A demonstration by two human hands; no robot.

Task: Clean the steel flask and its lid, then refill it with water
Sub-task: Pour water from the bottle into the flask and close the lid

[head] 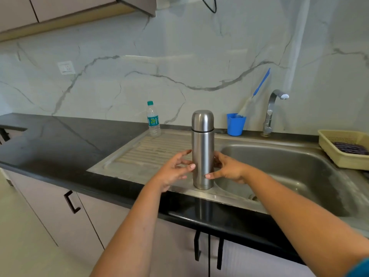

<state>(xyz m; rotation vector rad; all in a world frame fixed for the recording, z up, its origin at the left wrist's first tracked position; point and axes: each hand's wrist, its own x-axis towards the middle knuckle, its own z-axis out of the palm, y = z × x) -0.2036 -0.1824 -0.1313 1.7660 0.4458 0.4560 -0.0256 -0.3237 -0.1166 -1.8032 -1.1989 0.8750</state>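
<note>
a: where's the steel flask (202, 150) right now?

b: standing upright on the steel rim of the sink (283, 168), on the strip between the ribbed drainboard (151, 150) and the basin, close to the front edge of the black bench (65, 140). its lid (202, 119) is on top, closed down to the dark ring.

a: and the hands?

b: one on each side of the lower body. the left hand (173, 170) has its fingers spread and loosely bent, thumb tip touching the flask's left side. the right hand (227, 168) has its thumb tip on the front of the flask low down, fingers reaching round the right side.

a: so is either grip closed on it?

b: the right grip looks like a light pinch on the flask. the left grip is spread, only touching.

a: what else is on the bench?

b: a small plastic water bottle (153, 119) with a green cap behind the drainboard, a blue cup (235, 124) holding a blue-handled bottle brush (257, 88), the tap (272, 110) beside it, and a cream basket (335, 154) at far right.
</note>
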